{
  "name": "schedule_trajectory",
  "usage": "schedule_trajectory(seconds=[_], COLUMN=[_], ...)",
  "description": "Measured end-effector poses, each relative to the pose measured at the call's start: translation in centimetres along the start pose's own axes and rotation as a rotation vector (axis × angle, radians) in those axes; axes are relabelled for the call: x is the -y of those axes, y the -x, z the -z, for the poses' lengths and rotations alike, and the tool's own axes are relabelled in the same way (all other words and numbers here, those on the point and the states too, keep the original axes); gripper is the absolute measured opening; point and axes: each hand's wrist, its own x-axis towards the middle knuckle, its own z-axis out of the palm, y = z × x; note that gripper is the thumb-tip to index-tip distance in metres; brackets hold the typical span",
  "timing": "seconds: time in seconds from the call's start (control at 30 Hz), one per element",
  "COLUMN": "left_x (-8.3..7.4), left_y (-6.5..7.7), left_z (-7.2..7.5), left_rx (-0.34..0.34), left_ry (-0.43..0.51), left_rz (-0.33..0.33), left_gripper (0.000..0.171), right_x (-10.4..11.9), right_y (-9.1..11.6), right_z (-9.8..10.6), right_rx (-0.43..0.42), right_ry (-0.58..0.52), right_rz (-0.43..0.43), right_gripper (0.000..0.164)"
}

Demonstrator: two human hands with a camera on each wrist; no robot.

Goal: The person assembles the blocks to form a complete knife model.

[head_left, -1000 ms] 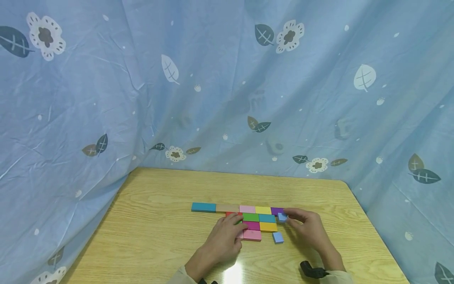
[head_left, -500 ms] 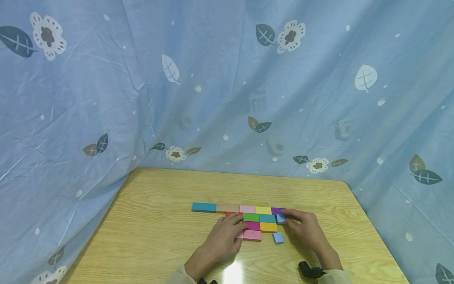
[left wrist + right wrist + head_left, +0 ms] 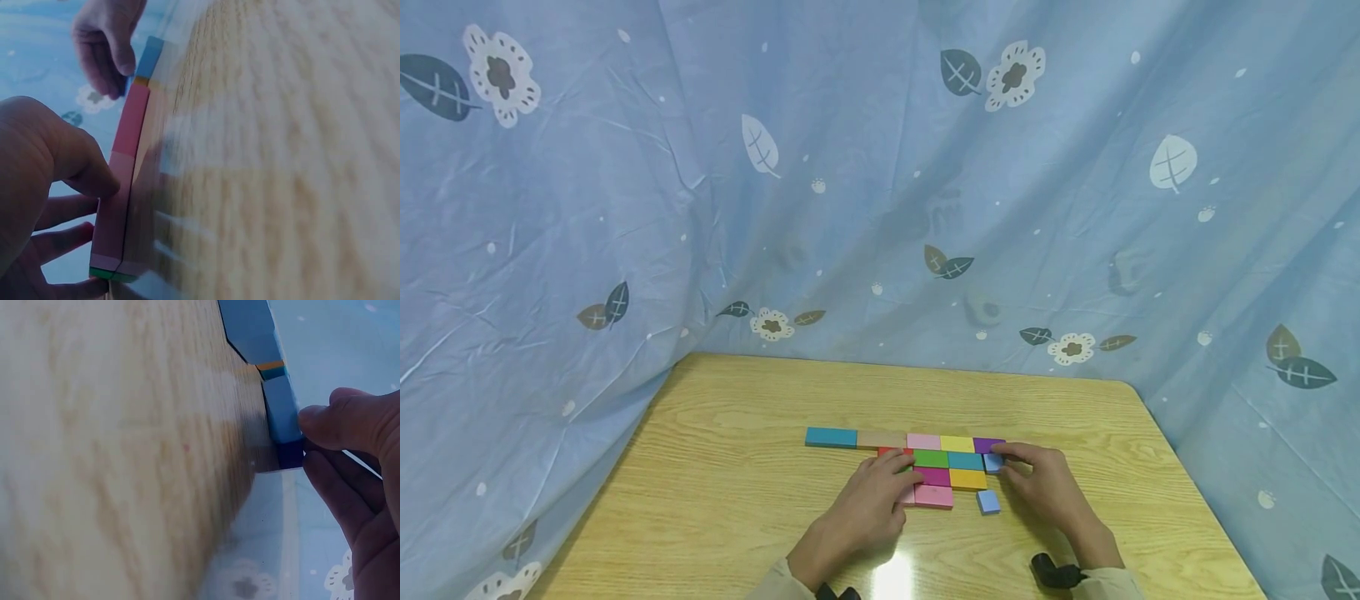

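Flat coloured blocks lie in rows that touch one another. My left hand [image 3: 865, 504] rests on their left part, fingers spread over the red block [image 3: 886, 452] and the magenta block [image 3: 932, 477]. In the left wrist view its thumb touches a pink block [image 3: 115, 219]. My right hand [image 3: 1048, 483] pinches a small light blue block [image 3: 992, 463] between thumb and index finger. That block lies against the right end of the teal block [image 3: 965, 461], just below the purple block [image 3: 987, 446]. My left hand hides some blocks.
Another small light blue block [image 3: 988, 502] lies apart, below the orange block [image 3: 967, 479]. A long blue block [image 3: 831, 437] and a tan block [image 3: 882, 440] extend the top row leftward. A blue patterned curtain [image 3: 880, 208] surrounds the wooden table [image 3: 715, 492].
My right hand has moved slightly left and down, bringing the small light blue block flat against the teal one. My left hand has stayed nearly still.
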Motion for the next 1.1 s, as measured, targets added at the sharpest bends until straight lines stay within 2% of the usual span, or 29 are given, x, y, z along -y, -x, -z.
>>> schedule_trajectory(seconds=[0.33, 0.67, 0.93, 1.1], left_x=[0.2, 0.4, 0.4, 0.3], left_y=[0.0, 0.1, 0.1, 0.1], left_z=[0.1, 0.1, -0.1, 0.0], left_rx=[0.022, 0.002, -0.009, -0.009], left_ry=[-0.013, -0.008, -0.01, 0.009], left_rz=[-0.005, -0.022, -0.031, -0.025], left_gripper=[0.053, 0.05, 0.049, 0.05], right_x=[0.1, 0.0, 0.3, 1.0], right_y=[-0.1, -0.2, 0.6, 1.9], right_z=[-0.1, -0.3, -0.1, 0.1], right_rx=[-0.013, -0.027, -0.087, -0.076], right_ry=[0.002, 0.011, 0.008, -0.082], right_rz=[0.025, 0.049, 0.093, 0.027], right_gripper=[0.035, 0.033, 0.032, 0.03])
